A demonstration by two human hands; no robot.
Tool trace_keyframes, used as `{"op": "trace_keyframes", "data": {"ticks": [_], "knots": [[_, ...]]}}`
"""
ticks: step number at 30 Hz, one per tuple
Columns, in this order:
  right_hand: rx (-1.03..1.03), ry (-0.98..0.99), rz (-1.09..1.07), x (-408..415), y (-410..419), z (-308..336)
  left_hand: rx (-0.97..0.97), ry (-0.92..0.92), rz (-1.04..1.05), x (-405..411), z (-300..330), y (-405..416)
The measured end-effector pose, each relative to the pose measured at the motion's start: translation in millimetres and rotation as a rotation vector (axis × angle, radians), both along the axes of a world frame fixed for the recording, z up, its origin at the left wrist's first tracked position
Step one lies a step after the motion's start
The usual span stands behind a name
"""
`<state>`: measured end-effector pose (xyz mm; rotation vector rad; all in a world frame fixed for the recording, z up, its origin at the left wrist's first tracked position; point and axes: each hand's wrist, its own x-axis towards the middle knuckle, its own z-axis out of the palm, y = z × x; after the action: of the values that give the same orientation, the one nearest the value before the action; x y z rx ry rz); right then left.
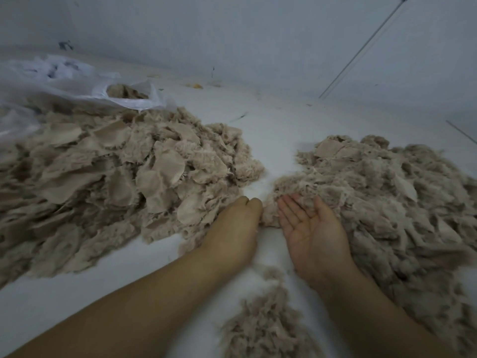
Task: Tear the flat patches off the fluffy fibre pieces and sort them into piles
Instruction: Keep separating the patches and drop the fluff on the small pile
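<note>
The left hand (233, 223) lay knuckles-up, fingers curled out of sight — grip impossible to tell — while the right hand (313, 228) lay palm-up, fingers spread, empty, at the right fluffy-fibre pile's (387, 192) near edge, probably to scoop a piece; flat patches (160, 171) lay heaped left.

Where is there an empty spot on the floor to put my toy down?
Bare white floor lies beyond both piles, toward the wall. A narrow strip runs between the left pile and the right pile. More bare floor lies near, left of the left forearm. It is crowded around the left hand, the right hand and the small clump.
</note>
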<state>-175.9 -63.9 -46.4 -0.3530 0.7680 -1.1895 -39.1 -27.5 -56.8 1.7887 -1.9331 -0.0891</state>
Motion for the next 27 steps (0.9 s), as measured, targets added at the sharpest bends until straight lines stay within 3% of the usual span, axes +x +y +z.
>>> {"op": "trace_keyframes", "data": {"ticks": [9,12,16,19,27], "knots": [[-0.009,0.011,-0.011,3,-1,1,-0.036,-0.144,0.019,34,7,-7],[-0.030,0.032,0.005,3,-2,-1,-0.083,-0.086,-0.044,13,10,-4],[-0.042,0.038,0.017,3,-1,-1,0.033,-0.113,-0.018,-9,12,-14],[-0.053,0.046,0.013,3,-1,-2,0.070,0.008,-0.003,-10,11,-19],[-0.033,0.116,0.029,6,-2,-2,-0.093,0.490,-0.046,-17,8,1]]}}
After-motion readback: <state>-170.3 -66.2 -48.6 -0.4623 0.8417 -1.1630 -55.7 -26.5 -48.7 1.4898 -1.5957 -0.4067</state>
